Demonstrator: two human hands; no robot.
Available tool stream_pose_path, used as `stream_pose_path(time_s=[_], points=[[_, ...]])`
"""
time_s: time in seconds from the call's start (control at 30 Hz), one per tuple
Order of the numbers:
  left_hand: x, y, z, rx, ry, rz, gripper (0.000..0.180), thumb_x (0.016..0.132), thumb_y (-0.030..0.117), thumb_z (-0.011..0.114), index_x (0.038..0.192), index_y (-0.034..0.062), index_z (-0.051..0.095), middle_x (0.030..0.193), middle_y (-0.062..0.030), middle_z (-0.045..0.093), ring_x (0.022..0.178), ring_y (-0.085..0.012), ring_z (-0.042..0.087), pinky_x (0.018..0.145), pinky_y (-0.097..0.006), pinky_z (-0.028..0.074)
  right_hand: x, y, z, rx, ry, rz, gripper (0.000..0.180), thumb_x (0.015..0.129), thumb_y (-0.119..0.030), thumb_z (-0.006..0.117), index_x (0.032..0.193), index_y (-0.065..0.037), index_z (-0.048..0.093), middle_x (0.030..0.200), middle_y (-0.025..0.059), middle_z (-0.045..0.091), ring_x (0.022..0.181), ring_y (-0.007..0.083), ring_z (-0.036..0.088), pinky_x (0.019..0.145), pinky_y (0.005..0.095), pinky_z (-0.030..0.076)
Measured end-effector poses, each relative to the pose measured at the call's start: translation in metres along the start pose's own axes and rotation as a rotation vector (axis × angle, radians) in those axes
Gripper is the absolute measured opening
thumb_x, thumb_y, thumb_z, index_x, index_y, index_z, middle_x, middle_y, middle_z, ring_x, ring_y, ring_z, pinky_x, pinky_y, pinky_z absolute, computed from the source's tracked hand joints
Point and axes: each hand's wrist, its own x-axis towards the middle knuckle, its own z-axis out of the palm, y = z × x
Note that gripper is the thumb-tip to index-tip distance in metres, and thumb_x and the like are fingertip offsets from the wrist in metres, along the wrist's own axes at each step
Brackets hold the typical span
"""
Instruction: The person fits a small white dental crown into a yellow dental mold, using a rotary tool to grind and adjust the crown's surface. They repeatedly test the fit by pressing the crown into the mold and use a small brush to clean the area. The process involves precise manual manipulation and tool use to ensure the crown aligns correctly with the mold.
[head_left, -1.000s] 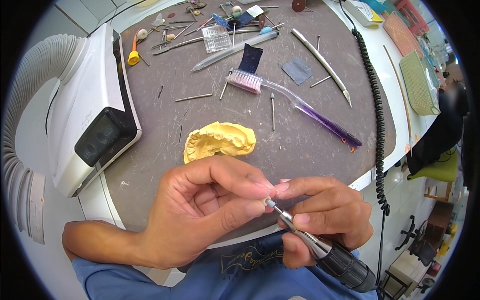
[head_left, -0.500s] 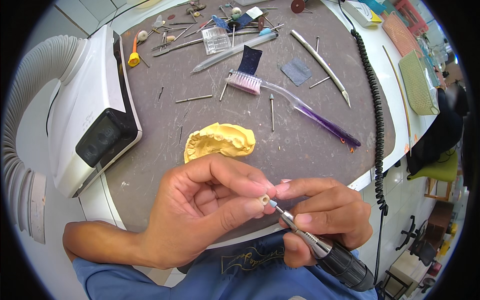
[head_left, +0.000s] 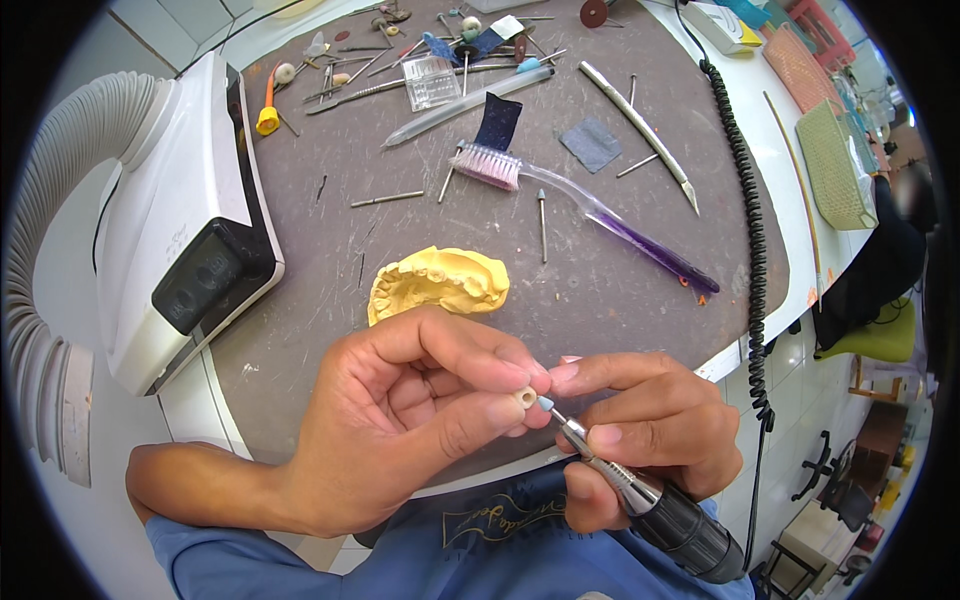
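Between the thumb and fingers of my left hand is a small, cream-coloured dental crown, its hollow side showing. My right hand is closed around a dental handpiece with a silver nose and black body. A pale blue pointed grinding stone sits at the handpiece's tip, right beside the crown; whether they touch I cannot tell. The fingertips of both hands meet above the stone. Just beyond my left hand a yellow plaster dental model rests on the brown mat.
A white suction unit with a ribbed hose stands at the left. A toothbrush, a craft knife and a spare bur lie beyond the model. Several burs and tools crowd the back. A coiled black cord runs down the right side.
Both hands keep their grips almost in place. The blue stone's tip and the crown have shifted very slightly; more of the stone shows beside the crown.
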Motion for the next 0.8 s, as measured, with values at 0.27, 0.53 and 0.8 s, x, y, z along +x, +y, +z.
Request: stream_pose_path(time_s=[0.27, 0.53, 0.8], points=[[-0.002, 0.0, -0.001, 0.01, 0.013, 0.003, 0.015, 0.091, -0.005, 0.06, 0.104, 0.0021, 0.055, 0.106, -0.0161, 0.059, 0.091, -0.0187, 0.065, 0.082, -0.03, 0.054, 0.001, 0.0, -0.001, 0.005, -0.03, -0.026, 0.027, 0.07, 0.0, 0.082, 0.09, 0.003, 0.064, 0.077, 0.0127, 0.067, 0.085, 0.0376, 0.071, 0.076, 0.0419, 0.06], [-0.004, 0.008, 0.003, 0.285, -0.068, 0.17, 0.009, 0.092, -0.008, 0.058, 0.099, -0.007, 0.064, 0.1, -0.0146, 0.06, 0.086, -0.0189, 0.066, 0.078, -0.029, 0.054, 0.01, -0.005, -0.043, 0.257, 0.183, 0.306, 0.013, 0.081, -0.005, 0.07, 0.084, 0.002, 0.06, 0.075, 0.0138, 0.066, 0.069, 0.018, 0.068, 0.062, 0.0285, 0.053], [0.012, 0.031, -0.012, 0.441, 0.066, 0.454, 0.01, 0.093, -0.002, 0.06, 0.103, -0.0028, 0.057, 0.097, -0.016, 0.067, 0.087, -0.0198, 0.069, 0.078, -0.029, 0.057, 0.078, 0.038, -0.14, -0.527, 0.085, 0.55, 0.02, 0.086, -0.017, 0.061, 0.1, -0.002, 0.057, 0.071, -0.0031, 0.047, 0.055, 0.0033, 0.041, 0.049, 0.0193, 0.031]])
